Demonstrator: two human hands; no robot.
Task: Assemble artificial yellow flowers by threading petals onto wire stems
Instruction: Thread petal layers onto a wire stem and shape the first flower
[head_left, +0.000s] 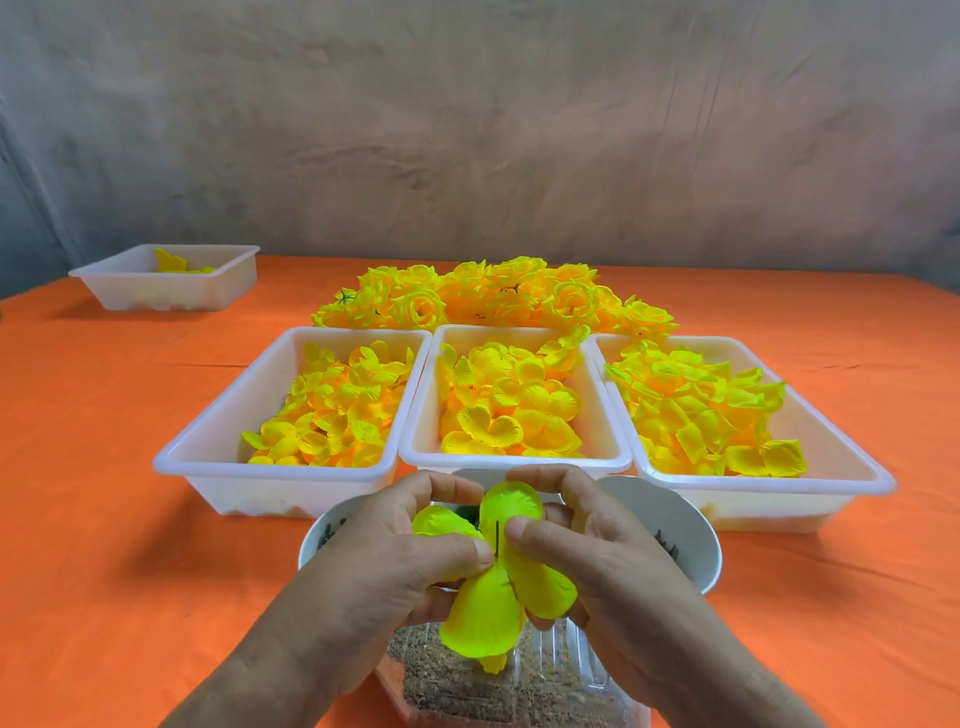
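A yellow petal piece (488, 613) with several lobes is held low in the middle of the view. A thin dark wire stem (497, 540) pokes up through its centre. My left hand (384, 561) pinches the petal piece beside the wire from the left. From the right, my right hand (597, 551) pinches it, thumb next to the wire. Three white trays of loose yellow petals stand behind my hands: left tray (208, 441), middle tray (519, 457), right tray (831, 452).
Finished yellow flowers (493, 296) lie heaped behind the trays. Two white bowls (691, 525) sit under my hands, partly hidden. A clear container of brown grains (467, 680) is at the near edge. A fourth white tray (171, 280) stands far left on the orange cloth (104, 519).
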